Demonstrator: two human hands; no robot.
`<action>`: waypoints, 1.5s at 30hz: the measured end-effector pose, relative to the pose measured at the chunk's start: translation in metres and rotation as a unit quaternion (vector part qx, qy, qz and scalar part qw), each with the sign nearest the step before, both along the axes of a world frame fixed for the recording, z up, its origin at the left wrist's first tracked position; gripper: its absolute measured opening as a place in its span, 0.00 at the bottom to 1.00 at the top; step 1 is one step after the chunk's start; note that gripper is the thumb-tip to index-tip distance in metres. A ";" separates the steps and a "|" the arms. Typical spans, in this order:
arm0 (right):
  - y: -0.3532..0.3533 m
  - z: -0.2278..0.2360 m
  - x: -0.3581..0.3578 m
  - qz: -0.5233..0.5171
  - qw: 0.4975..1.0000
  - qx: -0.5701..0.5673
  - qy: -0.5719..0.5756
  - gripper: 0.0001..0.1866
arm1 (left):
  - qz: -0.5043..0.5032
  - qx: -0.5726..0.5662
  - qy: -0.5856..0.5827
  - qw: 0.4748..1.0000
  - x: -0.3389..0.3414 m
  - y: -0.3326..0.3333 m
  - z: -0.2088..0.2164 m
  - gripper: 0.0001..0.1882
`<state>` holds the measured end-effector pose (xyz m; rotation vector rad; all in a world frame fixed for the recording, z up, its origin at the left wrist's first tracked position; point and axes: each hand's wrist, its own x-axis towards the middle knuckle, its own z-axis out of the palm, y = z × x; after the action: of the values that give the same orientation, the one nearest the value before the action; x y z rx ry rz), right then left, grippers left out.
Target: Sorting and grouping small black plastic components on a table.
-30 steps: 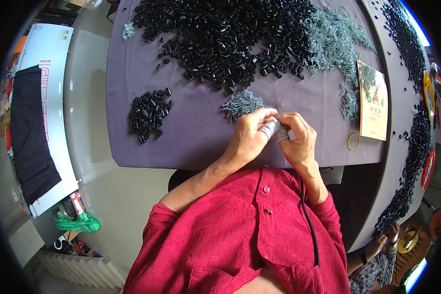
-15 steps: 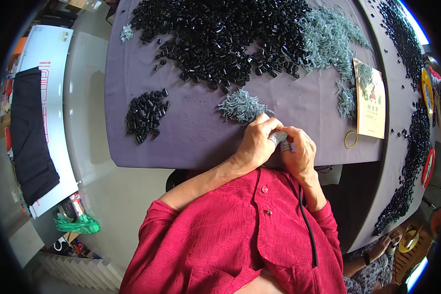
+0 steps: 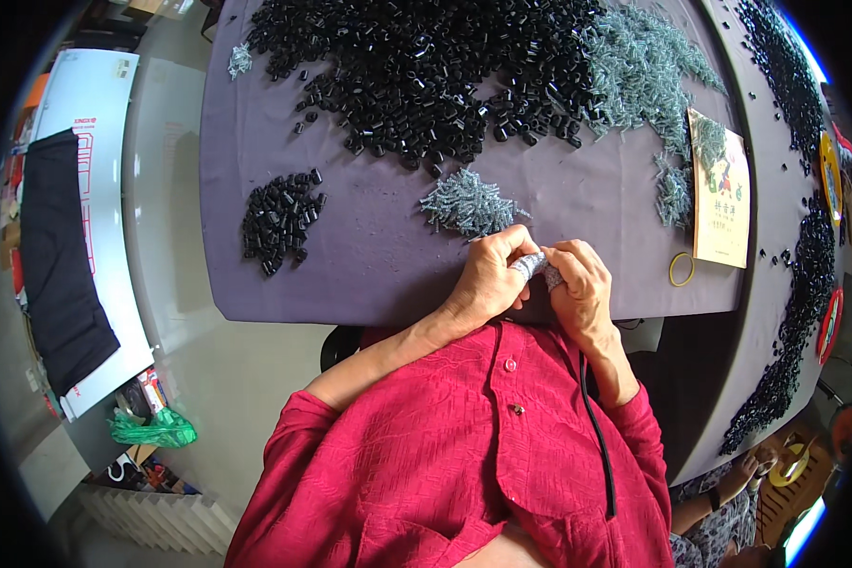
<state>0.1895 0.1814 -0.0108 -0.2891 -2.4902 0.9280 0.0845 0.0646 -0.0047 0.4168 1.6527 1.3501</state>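
Observation:
My left hand [image 3: 488, 279] and my right hand [image 3: 577, 284] meet close to my chest at the near edge of a purple-covered table [image 3: 369, 265]. Both pinch a small part between taped fingertips [image 3: 536, 265]; the part itself is too hidden to make out. Just beyond the hands lies a small heap of grey screws [image 3: 469, 204]. Left of that sits a small pile of black caps [image 3: 276, 220]. A large spread of black caps [image 3: 426, 76] fills the far side of the table.
A big heap of grey screws [image 3: 648, 66] lies at the far right beside a yellow booklet [image 3: 722, 189] and a yellow rubber band [image 3: 681, 270]. More black parts [image 3: 805, 275] line the right table. A white board with dark cloth [image 3: 57, 246] stands left.
Both hands have drawn back from the small screw heap toward my chest, still together, and the view has shifted slightly.

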 end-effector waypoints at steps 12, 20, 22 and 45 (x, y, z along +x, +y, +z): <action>0.019 0.017 -0.008 0.021 0.987 -0.057 -0.147 0.07 | -0.017 0.103 0.397 0.912 0.008 0.001 -0.020 0.14; 0.015 0.021 -0.037 -0.012 0.996 -0.041 -0.077 0.16 | 0.063 -0.060 0.512 0.855 -0.055 -0.071 0.029 0.22; 0.010 0.015 -0.043 -0.021 0.995 0.004 -0.100 0.16 | 0.097 -0.129 0.532 0.831 -0.081 -0.095 0.026 0.12; 0.021 0.013 -0.056 -0.022 0.993 -0.084 -0.082 0.14 | 0.048 -0.051 0.506 0.860 -0.087 0.013 0.010 0.04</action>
<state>0.1338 0.2026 0.0023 -0.4908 -2.5451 1.1402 -0.0030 0.0777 0.0058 1.1262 2.6022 1.1471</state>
